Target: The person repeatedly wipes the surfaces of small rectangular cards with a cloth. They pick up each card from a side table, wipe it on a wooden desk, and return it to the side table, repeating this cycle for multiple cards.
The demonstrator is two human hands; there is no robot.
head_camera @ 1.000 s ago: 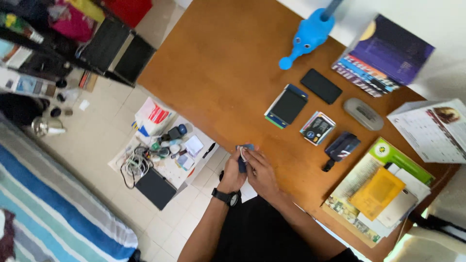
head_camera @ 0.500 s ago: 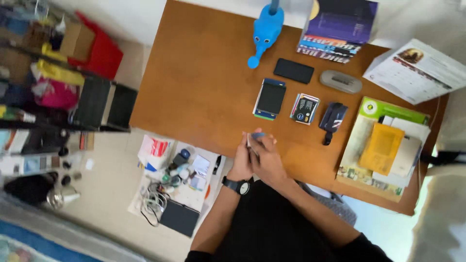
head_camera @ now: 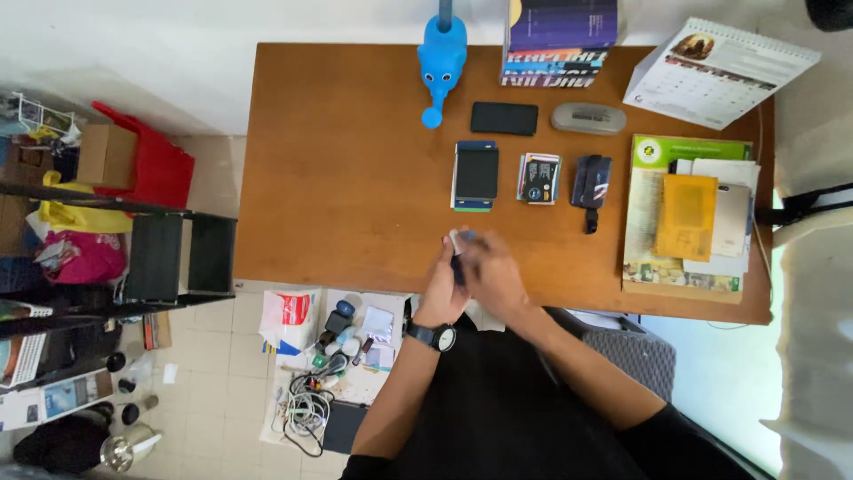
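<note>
I had both hands at the desk near edge, my left hand and right hand with fingers clamped together on a small blue-and-white object, blurred, probably light and stiff, best pinched by its edges.

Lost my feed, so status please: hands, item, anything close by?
Left hand and right hand together over the desk edge, gripping a small blue-white item. Too blurred to identify. Dark device lies beyond, apart.
</note>
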